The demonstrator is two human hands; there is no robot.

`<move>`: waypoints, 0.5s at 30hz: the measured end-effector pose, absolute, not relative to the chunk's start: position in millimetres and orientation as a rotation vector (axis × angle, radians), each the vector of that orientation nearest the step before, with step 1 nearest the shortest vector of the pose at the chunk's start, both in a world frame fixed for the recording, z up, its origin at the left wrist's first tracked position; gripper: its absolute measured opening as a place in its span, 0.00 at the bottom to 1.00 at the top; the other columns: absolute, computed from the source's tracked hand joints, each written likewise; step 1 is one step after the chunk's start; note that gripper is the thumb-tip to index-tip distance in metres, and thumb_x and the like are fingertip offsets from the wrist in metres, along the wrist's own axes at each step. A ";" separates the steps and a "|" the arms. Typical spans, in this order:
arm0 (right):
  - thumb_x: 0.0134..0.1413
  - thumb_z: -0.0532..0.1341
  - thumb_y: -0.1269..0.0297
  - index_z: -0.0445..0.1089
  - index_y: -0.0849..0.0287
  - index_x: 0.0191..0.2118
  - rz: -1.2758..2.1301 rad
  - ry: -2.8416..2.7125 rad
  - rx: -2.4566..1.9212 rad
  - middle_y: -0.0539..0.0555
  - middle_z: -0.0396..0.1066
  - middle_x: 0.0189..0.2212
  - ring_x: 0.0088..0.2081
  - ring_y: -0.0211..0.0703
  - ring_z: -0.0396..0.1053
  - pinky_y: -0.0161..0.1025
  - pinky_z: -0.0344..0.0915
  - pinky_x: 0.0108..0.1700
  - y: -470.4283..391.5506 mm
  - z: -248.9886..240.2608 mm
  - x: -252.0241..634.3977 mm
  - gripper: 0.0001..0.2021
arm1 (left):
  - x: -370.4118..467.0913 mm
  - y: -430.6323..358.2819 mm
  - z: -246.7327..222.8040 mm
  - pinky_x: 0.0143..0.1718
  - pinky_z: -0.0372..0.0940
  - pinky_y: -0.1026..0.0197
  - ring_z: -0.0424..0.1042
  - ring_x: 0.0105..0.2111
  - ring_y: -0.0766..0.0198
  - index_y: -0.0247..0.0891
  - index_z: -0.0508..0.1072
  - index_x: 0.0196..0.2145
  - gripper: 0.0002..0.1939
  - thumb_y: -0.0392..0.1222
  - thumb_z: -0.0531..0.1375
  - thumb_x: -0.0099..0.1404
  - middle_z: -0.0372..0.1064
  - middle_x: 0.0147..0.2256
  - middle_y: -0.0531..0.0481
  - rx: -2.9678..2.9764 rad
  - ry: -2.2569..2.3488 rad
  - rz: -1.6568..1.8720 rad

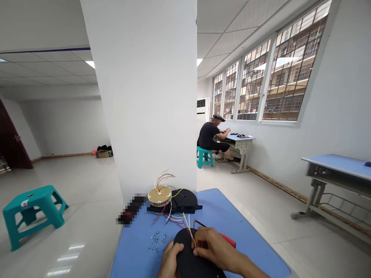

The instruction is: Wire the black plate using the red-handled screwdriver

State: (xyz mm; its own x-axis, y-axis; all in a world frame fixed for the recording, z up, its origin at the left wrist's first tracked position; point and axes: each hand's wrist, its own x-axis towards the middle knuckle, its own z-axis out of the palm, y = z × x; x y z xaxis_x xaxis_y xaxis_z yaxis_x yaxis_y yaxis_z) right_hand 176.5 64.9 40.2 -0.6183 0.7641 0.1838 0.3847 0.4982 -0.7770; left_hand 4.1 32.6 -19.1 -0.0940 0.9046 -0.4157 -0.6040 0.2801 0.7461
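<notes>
A black rounded housing (193, 262) lies at the bottom of the head view, over the blue table. My left hand (171, 258) grips its left edge, thumb on top. With thumb and fingers pressed together, my right hand (210, 247) pinches at the base of the yellow, white and red wires (188, 228) that rise from the housing. Behind my right hand shows part of a red-handled tool (228, 240). Small silver screws (156, 238) are scattered left of the housing.
A round copper-coloured coil part (159, 195) with loose wires sits beside black housings (185, 199) at the back of the blue table (246, 231), before a white pillar (150, 96). A blurred dark object (131, 210) lies left. A person (209, 135) works at another desk.
</notes>
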 end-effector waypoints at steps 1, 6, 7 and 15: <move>0.48 0.65 0.72 0.76 0.58 0.30 0.969 -2.233 -0.931 0.50 0.71 0.30 0.32 0.40 0.68 0.35 0.62 0.35 64.2 40.2 176.4 0.03 | 4.0 31.9 -20.1 0.23 0.62 0.65 0.70 0.19 0.64 0.36 0.72 0.27 0.04 0.32 0.63 0.51 0.70 0.18 0.55 0.393 1.051 1.313; 0.55 0.62 0.68 0.77 0.58 0.28 1.068 -2.230 -0.855 0.52 0.75 0.33 0.36 0.42 0.72 0.34 0.66 0.38 60.2 43.6 175.4 0.07 | -0.3 27.1 -25.1 0.29 0.66 0.61 0.75 0.27 0.56 0.33 0.75 0.36 0.14 0.34 0.62 0.48 0.74 0.22 0.51 0.469 1.069 1.302; 0.55 0.62 0.68 0.78 0.58 0.29 1.084 -2.223 -0.850 0.52 0.75 0.33 0.37 0.42 0.72 0.34 0.66 0.39 59.6 44.4 175.4 0.08 | -1.5 25.8 -26.9 0.30 0.66 0.60 0.76 0.28 0.55 0.33 0.74 0.37 0.15 0.35 0.62 0.48 0.74 0.22 0.50 0.470 1.075 1.297; 0.54 0.62 0.65 0.78 0.58 0.30 1.191 -2.173 -0.857 0.52 0.75 0.34 0.35 0.42 0.71 0.36 0.65 0.38 57.6 41.4 173.2 0.07 | -6.9 17.6 -48.2 0.55 0.61 0.57 0.69 0.53 0.48 0.37 0.74 0.37 0.16 0.38 0.66 0.47 0.76 0.45 0.43 0.651 1.281 1.435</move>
State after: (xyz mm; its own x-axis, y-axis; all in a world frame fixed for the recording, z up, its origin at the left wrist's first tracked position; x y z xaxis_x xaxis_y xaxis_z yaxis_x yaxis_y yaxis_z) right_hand 173.2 57.6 41.4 -0.6683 0.7317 0.1341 0.2806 0.4150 -0.8655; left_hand -6.9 17.6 -48.2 -0.2952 0.9252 -0.2383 -0.3414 0.1308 0.9308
